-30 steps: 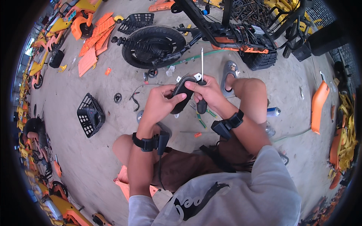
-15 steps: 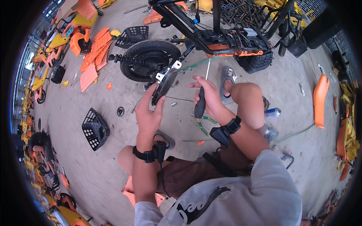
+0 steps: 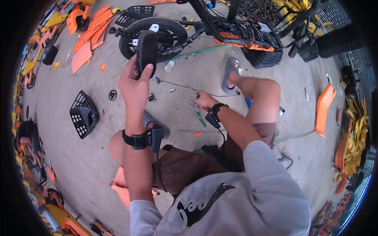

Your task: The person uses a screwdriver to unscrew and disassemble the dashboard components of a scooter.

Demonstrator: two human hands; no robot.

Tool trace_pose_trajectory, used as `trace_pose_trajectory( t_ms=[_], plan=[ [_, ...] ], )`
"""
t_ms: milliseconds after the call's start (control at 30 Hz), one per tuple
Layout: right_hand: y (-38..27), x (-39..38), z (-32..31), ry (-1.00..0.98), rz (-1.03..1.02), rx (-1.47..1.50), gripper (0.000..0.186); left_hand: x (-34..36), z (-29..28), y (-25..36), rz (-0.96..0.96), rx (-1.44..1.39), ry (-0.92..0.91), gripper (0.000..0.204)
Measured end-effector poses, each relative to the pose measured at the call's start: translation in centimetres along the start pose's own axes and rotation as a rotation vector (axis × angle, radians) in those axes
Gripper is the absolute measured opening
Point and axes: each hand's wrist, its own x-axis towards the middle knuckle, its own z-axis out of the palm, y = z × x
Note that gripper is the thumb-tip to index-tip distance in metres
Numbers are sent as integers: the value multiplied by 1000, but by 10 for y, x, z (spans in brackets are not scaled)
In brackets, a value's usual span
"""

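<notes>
My left hand [image 3: 133, 84] is raised and closed around the lower end of a long black part [image 3: 147, 51] with rounded ends. It stands almost upright, thumb across its near face, and white metal tabs stick out behind it. Beyond it lies a black-tyred wheel [image 3: 125, 44], partly covered by the part. Lower and to the right, my right hand [image 3: 205, 101] is closed low over the floor. A dark handle end of a screwdriver [image 3: 197, 94] shows at its fingers; the rest is mostly hidden. Green-yellow wires [image 3: 201, 119] lie just beneath that hand.
A thin black cable [image 3: 181, 86] crosses the floor ahead. The black scooter frame [image 3: 208, 23] lies at the far side. Left are a black basket [image 3: 84, 115], a small sprocket [image 3: 112, 94] and orange panels [image 3: 82, 57]. An orange cover [image 3: 325, 106] lies at the right.
My left hand has carried the black part left and farther away, turning it more upright. My right hand has dropped toward the floor and closed; the screwdriver no longer points up in view.
</notes>
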Motion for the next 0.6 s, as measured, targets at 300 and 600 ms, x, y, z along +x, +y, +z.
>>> trace_pose_trajectory(
  t_ms=[300, 600],
  plan=[
    [44, -23, 45, -286, 322, -223, 26, -12, -20, -1, -3, 221, 3, 40],
    [45, -24, 22, -217, 434, -292, 24, -12, -25, -4, 10, 276, -17, 42]
  ],
)
